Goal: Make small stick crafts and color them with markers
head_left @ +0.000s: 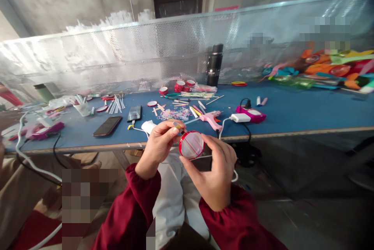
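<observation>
My right hand (217,168) grips a round red-rimmed disc (191,145) by its edge, thumb below and fingers on the right side. The disc's face is pale and see-through, with a thin red line across it. At its upper left, my left hand (160,140) pinches a short, narrow piece (179,126) with a greyish-yellow end, which meets or nearly meets the rim. What that piece is I cannot make out. Both hands are raised over my lap, in front of the table edge. Just beyond them a pink glue gun (210,119) lies on the table.
On the blue table (280,113) are a phone (107,126), a power bank (134,113), loose rubber bands (175,114), wooden sticks (198,95), a black bottle (215,64) and a purple power strip (254,114). Cables hang over the edge. Another person sits at left.
</observation>
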Motion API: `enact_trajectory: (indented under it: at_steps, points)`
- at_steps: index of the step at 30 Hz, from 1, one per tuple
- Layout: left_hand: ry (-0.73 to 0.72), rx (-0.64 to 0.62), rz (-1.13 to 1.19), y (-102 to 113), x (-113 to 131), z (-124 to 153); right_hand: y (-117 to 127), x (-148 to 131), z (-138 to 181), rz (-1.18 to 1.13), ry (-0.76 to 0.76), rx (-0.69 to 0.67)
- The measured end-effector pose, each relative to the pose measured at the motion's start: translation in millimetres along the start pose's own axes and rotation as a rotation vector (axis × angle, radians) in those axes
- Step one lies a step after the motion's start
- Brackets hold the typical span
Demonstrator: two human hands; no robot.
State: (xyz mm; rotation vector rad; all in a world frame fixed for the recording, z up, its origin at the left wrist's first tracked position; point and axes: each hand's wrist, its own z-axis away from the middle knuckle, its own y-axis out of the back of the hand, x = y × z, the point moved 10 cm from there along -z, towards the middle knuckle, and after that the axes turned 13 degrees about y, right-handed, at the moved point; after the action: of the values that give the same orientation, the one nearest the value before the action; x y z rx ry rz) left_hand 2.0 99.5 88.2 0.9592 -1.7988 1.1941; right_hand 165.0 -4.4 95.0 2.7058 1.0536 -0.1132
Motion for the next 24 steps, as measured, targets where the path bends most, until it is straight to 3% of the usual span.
enact_trajectory:
  at_steps: [10,14,24]
  points:
    - [-0.012,0.036,-0.019,4,0,10,-3,-3,1,0.050,0.034,0.020]
    - [-0.076,0.053,-0.097,2,3,13,-4,-5,1,0.078,0.021,0.035]
    - [-0.086,0.118,-0.301,-8,12,26,-15,-2,5,0.102,-0.036,0.015]
